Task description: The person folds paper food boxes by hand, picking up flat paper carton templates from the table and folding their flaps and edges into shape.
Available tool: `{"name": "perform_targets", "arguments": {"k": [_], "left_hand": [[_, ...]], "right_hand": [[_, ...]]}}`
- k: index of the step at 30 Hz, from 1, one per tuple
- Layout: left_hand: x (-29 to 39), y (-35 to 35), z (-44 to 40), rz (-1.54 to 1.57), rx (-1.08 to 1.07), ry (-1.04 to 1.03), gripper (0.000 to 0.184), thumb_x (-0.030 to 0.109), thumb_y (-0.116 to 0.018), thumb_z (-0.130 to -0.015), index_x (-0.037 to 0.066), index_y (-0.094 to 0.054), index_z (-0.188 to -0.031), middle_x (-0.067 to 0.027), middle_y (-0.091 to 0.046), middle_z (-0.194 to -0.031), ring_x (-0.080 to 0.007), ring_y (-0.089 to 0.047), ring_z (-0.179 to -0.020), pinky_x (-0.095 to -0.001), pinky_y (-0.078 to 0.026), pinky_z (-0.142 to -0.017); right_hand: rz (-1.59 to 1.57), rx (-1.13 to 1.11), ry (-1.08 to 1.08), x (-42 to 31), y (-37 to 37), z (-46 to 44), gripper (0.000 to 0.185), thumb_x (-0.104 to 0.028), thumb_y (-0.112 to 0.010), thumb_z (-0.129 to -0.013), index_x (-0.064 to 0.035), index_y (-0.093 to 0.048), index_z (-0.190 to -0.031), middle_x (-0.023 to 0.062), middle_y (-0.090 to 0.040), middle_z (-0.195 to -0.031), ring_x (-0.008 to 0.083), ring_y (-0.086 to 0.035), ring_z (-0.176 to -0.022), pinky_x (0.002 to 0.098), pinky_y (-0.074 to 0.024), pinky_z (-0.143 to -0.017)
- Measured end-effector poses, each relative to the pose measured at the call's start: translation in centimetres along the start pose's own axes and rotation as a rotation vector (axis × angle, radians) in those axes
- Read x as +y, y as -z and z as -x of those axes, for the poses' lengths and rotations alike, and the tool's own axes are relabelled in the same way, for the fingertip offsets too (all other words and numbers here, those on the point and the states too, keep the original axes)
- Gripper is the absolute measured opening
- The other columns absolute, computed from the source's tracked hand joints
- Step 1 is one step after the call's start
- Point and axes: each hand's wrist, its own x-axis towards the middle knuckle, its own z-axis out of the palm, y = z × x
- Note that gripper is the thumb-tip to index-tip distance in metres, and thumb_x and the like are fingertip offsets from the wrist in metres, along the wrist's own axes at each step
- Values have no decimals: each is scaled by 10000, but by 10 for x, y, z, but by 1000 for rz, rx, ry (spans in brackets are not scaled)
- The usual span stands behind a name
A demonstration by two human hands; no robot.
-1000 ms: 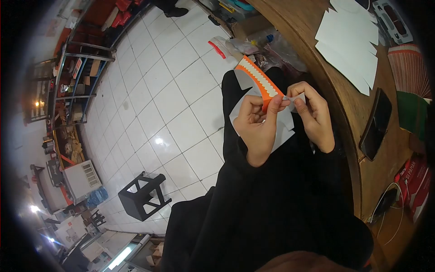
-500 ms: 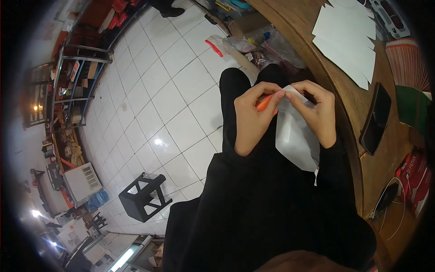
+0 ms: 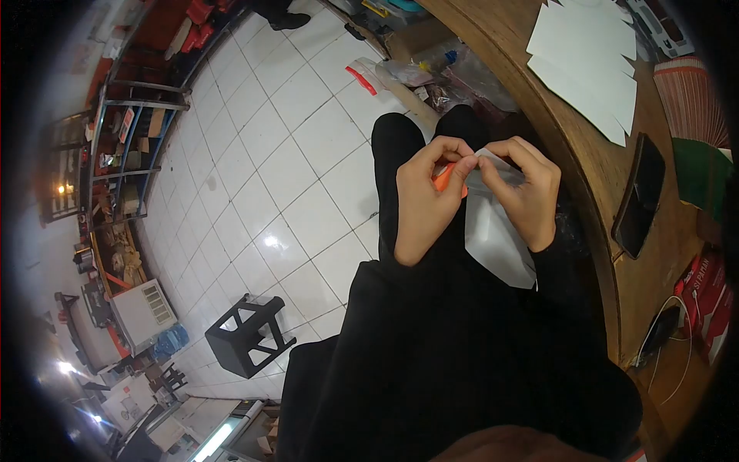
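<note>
Over my lap, a white sheet (image 3: 494,239), paper-like and slightly glossy, hangs from my fingertips. My right hand (image 3: 526,192) pinches its upper end between thumb and forefinger. My left hand (image 3: 433,196) is closed round a bright orange object (image 3: 445,179); most of it is hidden by the fingers, so its kind does not show. The left thumb and forefinger meet the right fingertips at the sheet's top corner. On the wooden table to the right lies a stack of white sheets (image 3: 583,69) with notched edges.
A dark phone (image 3: 640,196) rests near the curved edge of the wooden table (image 3: 531,100). Beyond it are fanned reddish papers (image 3: 691,100) and a red package (image 3: 704,304). A black stool (image 3: 246,336) stands on the tiled floor. Another person's shoe (image 3: 290,21) shows at the top.
My right hand has moved slightly left and its fingers have curled closer to the left fingertips. The sheet's lower end has shifted a little up and left.
</note>
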Motion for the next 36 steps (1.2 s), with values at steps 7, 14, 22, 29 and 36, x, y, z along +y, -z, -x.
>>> {"name": "perform_targets", "arguments": {"k": [7, 14, 22, 29, 36], "left_hand": [[-8, -6, -2, -27, 59, -83, 116, 75, -603, -797, -11, -546, -849, -39, -564, -795, -89, -522, -742, -213, -411, -668], [-28, -19, 1, 419, 397, -190, 305, 45, -629, -787, 14, -436, -1021, -72, -554, -837, -119, -541, -710, -216, -442, -650], [-32, -12, 1, 451, 269, -48, 185, 53, -628, -789, -34, -557, -936, -69, -594, -820, -119, -551, -714, -220, -445, -670], [-35, -17, 4, 376, 162, 11, 166, 89, -589, -823, -29, -573, -938, -61, -596, -861, -109, -506, -734, -240, -406, -660], [-29, -19, 4, 579, 179, 21, 113, 27, -620, -782, -10, -600, -887, -48, -570, -849, -110, -549, -765, -231, -444, -631]], "right_hand": [[131, 149, 126, 10, -8, 1, 99, 2, -635, -701, 13, -585, -786, 100, -556, -714, 192, -568, -655, 259, -436, -583], [-543, -66, -366, 15, 3, -1, 80, -27, -615, -775, 45, -592, -799, 36, -570, -768, 51, -501, -658, 187, -383, -612], [-706, -141, -500, 18, 8, 4, 108, 3, -639, -749, 53, -628, -844, 87, -589, -813, 82, -547, -657, 188, -427, -596], [-598, 81, -282, 9, -17, 16, 113, 36, -635, -741, 57, -638, -852, 80, -558, -852, 115, -570, -754, 203, -456, -651], [-599, 257, -203, 6, -23, 18, 110, 26, -636, -744, 55, -639, -850, 87, -566, -838, 105, -559, -714, 194, -434, -616]]}}
